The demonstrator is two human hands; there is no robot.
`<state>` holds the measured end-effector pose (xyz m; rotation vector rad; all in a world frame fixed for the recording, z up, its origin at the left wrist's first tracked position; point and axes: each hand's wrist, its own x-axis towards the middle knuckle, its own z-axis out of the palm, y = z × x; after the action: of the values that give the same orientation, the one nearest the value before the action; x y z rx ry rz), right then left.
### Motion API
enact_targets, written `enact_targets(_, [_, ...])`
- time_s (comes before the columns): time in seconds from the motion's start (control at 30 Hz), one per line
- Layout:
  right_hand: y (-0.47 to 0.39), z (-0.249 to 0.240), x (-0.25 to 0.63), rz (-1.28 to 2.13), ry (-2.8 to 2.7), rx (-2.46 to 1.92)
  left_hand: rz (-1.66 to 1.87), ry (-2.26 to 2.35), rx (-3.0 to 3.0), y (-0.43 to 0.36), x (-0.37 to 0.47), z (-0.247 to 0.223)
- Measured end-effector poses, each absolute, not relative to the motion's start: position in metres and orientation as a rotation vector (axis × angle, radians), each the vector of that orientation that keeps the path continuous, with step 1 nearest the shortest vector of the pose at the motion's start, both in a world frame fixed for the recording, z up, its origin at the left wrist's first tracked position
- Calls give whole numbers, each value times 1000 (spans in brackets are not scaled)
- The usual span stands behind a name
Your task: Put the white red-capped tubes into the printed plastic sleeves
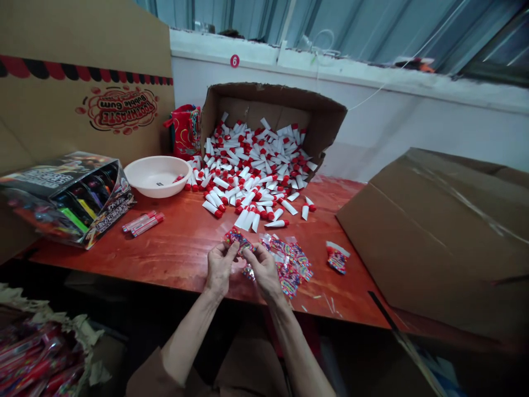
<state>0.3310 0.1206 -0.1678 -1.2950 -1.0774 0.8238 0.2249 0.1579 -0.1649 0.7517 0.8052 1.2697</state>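
Note:
Between my two hands is a small printed plastic wrapper [238, 238], red with bright colours, held just above the table's front part. My left hand [220, 266] pinches its left side with thumb and fingers. On the other side, my right hand [263, 269] grips the right edge, thumb on top. Beside and under the right hand lies a loose pile of similar printed wrappers [294, 262]. Just beyond the hands, many small white tubes with red caps [256, 165] spill out of a tipped cardboard box [336, 110] onto the red table [182, 253].
A white bowl [140, 173] stands left of the tubes, near two printed tubes [143, 223] and a display box [53, 176]. One wrapper [337, 257] lies apart at right, before a large carton [438, 231]. A torn-edged box [88, 344] of red packages stands lower left.

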Motion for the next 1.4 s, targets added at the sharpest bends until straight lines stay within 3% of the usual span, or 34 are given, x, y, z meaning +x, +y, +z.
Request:
enact_targets(0.27, [162, -145, 356, 748, -1559, -1390, 1214, 640, 466, 178, 215, -149])
enact_targets(0.43, [204, -154, 443, 34, -1846, -1943, 1069, 550, 141, 198, 206, -156])
enact_targets(0.53, [220, -163, 483, -45, -1838, -2114, 982, 494, 28, 201, 208, -161])
enact_targets(0.7, [202, -154, 488, 55, -1691, -1790, 979, 454, -83, 198, 221, -167])
enact_targets(0.87, [144, -133, 427, 428, -1142, -1329, 999, 432, -72, 194, 230, -168])
enact_targets(1.0, [115, -129, 384, 541, -1102, -1192, 1012, 445, -75, 187, 233, -159])
enact_targets(1.17, [107, -135, 373, 511, -1176, -1183, 1014, 420, -83, 181, 229, -145])
enact_targets(1.4, [102, -140, 372, 204, -1353, -1220, 1076, 410, 183, 178, 227, -146])
